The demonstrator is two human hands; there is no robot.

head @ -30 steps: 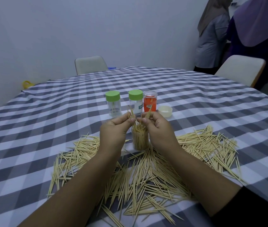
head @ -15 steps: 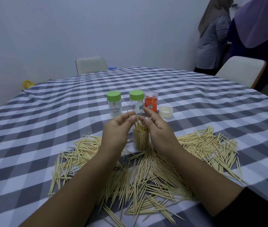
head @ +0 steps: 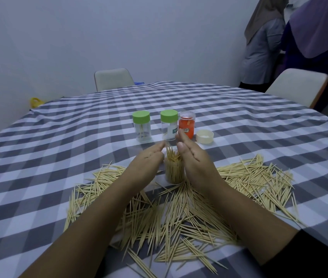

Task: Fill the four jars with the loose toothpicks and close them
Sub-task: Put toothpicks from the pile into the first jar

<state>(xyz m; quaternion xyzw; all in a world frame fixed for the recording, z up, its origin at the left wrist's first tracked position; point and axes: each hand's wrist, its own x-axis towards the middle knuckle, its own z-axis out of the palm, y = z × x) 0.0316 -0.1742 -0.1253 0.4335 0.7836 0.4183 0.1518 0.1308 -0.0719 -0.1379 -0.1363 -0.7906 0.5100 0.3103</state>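
Observation:
An open clear jar (head: 174,171) packed with toothpicks stands on the checked tablecloth (head: 59,149) between my hands. My left hand (head: 146,165) sits just left of it with straight fingers, and my right hand (head: 195,161) flanks it on the right, fingers extended above the rim. Neither hand holds anything. Behind stand two clear jars with green lids (head: 141,126) (head: 169,125) and an orange-labelled jar (head: 186,125) without a lid. A cream lid (head: 204,136) lies to its right. Loose toothpicks (head: 179,217) spread over the cloth around and under my forearms.
Two pale chairs (head: 113,78) (head: 297,87) stand at the far table edge. Two people (head: 299,37) stand at the back right by the wall. A yellow object (head: 35,102) lies beyond the table's left corner.
My fingers let go of the toothpick bunch, which dropped deeper into the jar. Both hands opened and spread apart beside the jar.

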